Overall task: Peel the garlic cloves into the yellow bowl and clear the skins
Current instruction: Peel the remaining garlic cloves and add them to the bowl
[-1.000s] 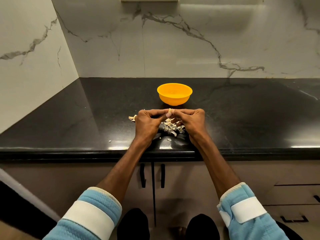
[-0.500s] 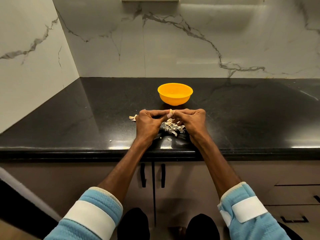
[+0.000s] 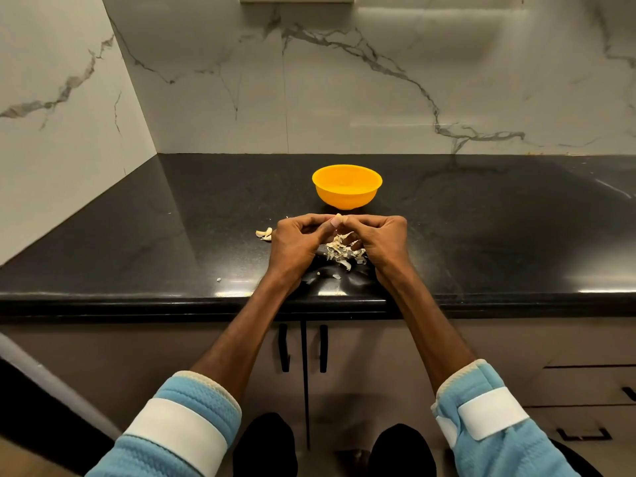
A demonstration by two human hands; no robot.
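A yellow bowl (image 3: 347, 191) stands on the black counter, just beyond my hands. My left hand (image 3: 295, 243) and my right hand (image 3: 382, 239) meet fingertip to fingertip above the counter. Both pinch one small pale garlic clove (image 3: 338, 217), of which only the tip shows. Below and between the hands lies a heap of dry garlic skins (image 3: 342, 250). A loose clove or piece of skin (image 3: 264, 233) rests on the counter to the left of my left hand. I cannot see what is inside the bowl.
The black stone counter (image 3: 481, 228) ends in a front edge close to my wrists. Marble walls close the back and the left side. A few skin flecks (image 3: 219, 279) lie near the front edge. Cabinet doors with black handles (image 3: 284, 347) are below.
Both hands stay pinched on the clove; the fingertips shift only slightly. The bowl and the heap of skins have not moved.
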